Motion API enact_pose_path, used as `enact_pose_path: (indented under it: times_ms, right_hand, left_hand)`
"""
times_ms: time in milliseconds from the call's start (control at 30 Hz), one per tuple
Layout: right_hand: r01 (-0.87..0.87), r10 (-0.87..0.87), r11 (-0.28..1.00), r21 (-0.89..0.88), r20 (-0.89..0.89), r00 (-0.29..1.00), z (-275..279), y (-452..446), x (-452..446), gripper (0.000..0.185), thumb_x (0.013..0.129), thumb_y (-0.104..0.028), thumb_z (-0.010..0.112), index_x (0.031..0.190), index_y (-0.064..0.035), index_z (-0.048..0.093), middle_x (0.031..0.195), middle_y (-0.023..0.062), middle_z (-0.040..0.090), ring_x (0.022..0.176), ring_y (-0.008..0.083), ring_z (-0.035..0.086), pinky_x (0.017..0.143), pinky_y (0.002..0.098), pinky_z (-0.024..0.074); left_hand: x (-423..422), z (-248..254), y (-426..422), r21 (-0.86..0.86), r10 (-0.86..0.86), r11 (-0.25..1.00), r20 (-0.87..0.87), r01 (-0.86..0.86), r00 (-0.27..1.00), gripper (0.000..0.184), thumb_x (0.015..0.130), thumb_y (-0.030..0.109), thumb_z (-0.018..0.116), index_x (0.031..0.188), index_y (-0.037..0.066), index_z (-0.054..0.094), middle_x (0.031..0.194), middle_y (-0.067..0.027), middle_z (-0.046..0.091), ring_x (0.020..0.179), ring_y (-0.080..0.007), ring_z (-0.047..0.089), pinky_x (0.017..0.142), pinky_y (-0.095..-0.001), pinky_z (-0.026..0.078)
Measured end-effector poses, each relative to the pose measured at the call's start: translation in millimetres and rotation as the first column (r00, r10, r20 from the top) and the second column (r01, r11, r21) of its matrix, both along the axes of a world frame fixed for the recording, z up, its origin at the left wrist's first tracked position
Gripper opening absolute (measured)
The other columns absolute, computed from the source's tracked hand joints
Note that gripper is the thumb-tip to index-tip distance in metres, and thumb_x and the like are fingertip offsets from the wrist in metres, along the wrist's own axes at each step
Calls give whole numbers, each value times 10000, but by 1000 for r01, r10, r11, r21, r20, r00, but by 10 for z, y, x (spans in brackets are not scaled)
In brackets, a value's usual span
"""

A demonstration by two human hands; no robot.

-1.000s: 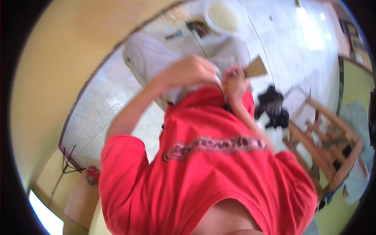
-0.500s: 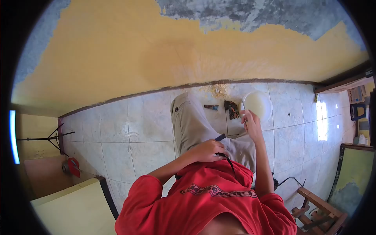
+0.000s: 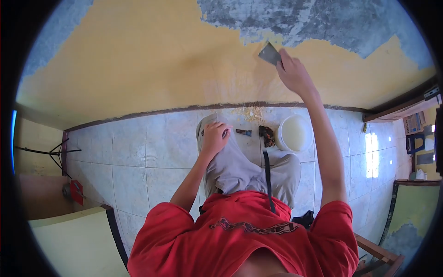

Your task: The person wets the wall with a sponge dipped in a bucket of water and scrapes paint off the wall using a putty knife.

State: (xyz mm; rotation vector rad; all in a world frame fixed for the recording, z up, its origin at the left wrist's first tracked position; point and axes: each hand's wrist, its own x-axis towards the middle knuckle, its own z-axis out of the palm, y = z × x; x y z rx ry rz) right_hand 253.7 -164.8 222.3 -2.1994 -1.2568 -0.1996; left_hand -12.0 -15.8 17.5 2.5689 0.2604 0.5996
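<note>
My right hand (image 3: 295, 74) is raised to the wall, its fingers wrapped round a putty knife. The wide flat blade of the putty knife (image 3: 269, 54) sticks out to the left, close to the ragged edge of the yellow paint (image 3: 230, 55) below a bare grey patch (image 3: 295, 21); whether it touches the wall I cannot tell. My left hand (image 3: 215, 137) lies over my bent knee with its fingers loosely spread and nothing visible in it. A black strap (image 3: 268, 180) hangs loose at my waist.
On the tiled floor stand a white bucket (image 3: 295, 134), a dark crumpled packet (image 3: 266, 136) and a small flat packet (image 3: 243, 132). Paint flakes (image 3: 250, 113) lie along the wall's foot. A black tripod (image 3: 57, 151) is at the left, a wooden frame (image 3: 378, 249) at the lower right.
My right hand has moved up from beside the bucket to the wall with the putty knife. My left hand has let go of the strap at my waist and moved onto my knee.
</note>
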Motion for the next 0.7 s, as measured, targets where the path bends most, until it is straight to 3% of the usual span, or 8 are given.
enact_pose_path:
  times_ms: [67, 200, 300, 500, 700]
  right_hand:
    - [112, -105, 988, -107, 70, 992, 81, 181, 11, 197, 987, -226, 444, 1005, -31, 433, 785, 272, 641, 776, 480, 623, 688, 571, 471]
    - [219, -207, 954, -203, 81, 975, 236, 402, -31, 279, 1011, -319, 429, 1014, -42, 451, 780, 268, 643, 789, 471, 639, 683, 571, 491]
    - [281, -255, 928, -245, 136, 957, 214, 475, -27, 334, 1018, -376, 417, 1032, -46, 469, 782, 265, 647, 795, 474, 645, 658, 573, 500]
    - [324, -297, 916, -234, 144, 944, 202, 515, -38, 348, 1013, -380, 433, 1030, -38, 496, 775, 252, 654, 756, 465, 651, 621, 558, 505]
    - [232, -229, 973, -11, 138, 964, -30, 577, 56, 342, 995, -340, 503, 927, -5, 521, 753, 273, 641, 732, 483, 625, 602, 556, 487]
  left_hand:
    - [-10, 76, -40, -27, -13, 1000, -20, 12, 1000, 130, 847, 180, 632, 922, 117, 718, 839, -45, 663, 870, -254, 587, 837, -387, 395]
    - [22, 87, -20, -156, -12, 988, -8, 11, 1000, 117, 852, 169, 629, 914, 122, 716, 822, -47, 665, 857, -254, 576, 849, -383, 387]
    - [9, 69, -10, -95, -19, 995, -22, 17, 1000, 113, 846, 163, 632, 909, 122, 716, 829, -43, 669, 854, -257, 575, 849, -389, 382]
    - [-46, -2, 87, -65, 4, 998, 5, -4, 1000, 111, 821, 155, 631, 888, 124, 714, 832, -29, 675, 841, -235, 584, 812, -382, 371]
    - [-19, -54, 166, -102, 5, 995, -26, -8, 1000, 108, 815, 149, 632, 885, 129, 712, 810, -32, 666, 833, -237, 583, 792, -383, 372]
